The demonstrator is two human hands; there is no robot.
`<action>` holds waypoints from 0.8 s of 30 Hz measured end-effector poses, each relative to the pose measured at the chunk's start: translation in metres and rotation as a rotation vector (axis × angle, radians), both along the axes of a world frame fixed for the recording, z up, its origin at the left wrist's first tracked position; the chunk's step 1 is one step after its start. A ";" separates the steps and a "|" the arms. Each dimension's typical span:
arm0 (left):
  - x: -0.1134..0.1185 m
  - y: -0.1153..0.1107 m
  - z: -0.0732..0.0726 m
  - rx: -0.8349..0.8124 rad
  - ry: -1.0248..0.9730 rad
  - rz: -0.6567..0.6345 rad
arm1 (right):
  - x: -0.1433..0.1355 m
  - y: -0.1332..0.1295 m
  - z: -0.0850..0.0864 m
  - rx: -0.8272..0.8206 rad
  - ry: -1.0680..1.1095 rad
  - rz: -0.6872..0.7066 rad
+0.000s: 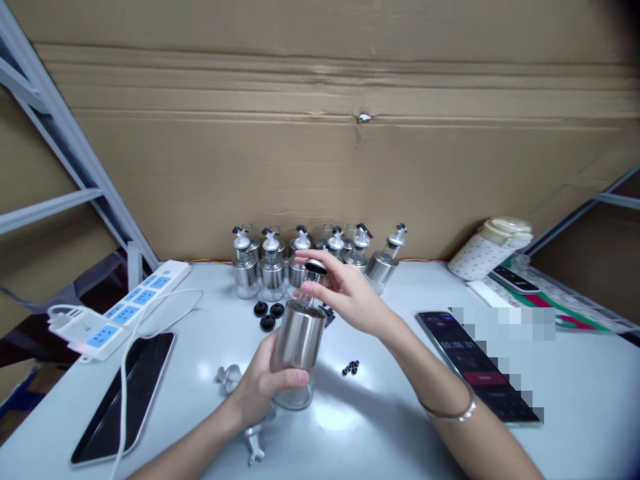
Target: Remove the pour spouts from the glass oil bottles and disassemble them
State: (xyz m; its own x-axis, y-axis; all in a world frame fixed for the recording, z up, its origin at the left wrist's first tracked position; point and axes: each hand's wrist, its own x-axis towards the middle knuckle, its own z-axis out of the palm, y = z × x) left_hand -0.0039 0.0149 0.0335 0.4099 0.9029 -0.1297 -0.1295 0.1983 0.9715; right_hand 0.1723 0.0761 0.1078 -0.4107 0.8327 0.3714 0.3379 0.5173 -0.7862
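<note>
My left hand [267, 379] is wrapped round the lower part of a glass bottle with a steel sleeve [301, 333], which leans slightly to the right above the table. At its neck, my right hand [345, 290] has thumb and fingers closed about a black stopper [315, 267] on the mouth. Beneath and beside my left hand lie grey pourer spouts [255, 445], partly hidden by it. Several black ribbed stoppers [267, 323] rest on the table behind the bottle. Small black parts [351, 367] lie in a cluster to the right.
Several steel-sleeved bottles with pourers [273, 267] stand at the back against a cardboard wall [320, 173]. On the left are a power strip [133, 310], a white cable and a dark tablet-like device [125, 400]. A phone [470, 360] and a white flask [487, 250] are on the right.
</note>
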 end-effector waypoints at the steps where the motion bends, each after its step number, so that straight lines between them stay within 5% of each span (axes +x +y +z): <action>1: 0.000 0.000 0.001 0.006 0.010 0.007 | 0.001 0.000 0.002 0.013 -0.034 -0.009; 18: 0.004 0.001 0.002 0.021 0.056 -0.047 | 0.012 0.009 0.003 0.154 -0.282 0.017; 24: 0.003 0.003 -0.005 0.213 0.179 0.050 | 0.005 0.001 0.002 0.070 -0.007 0.129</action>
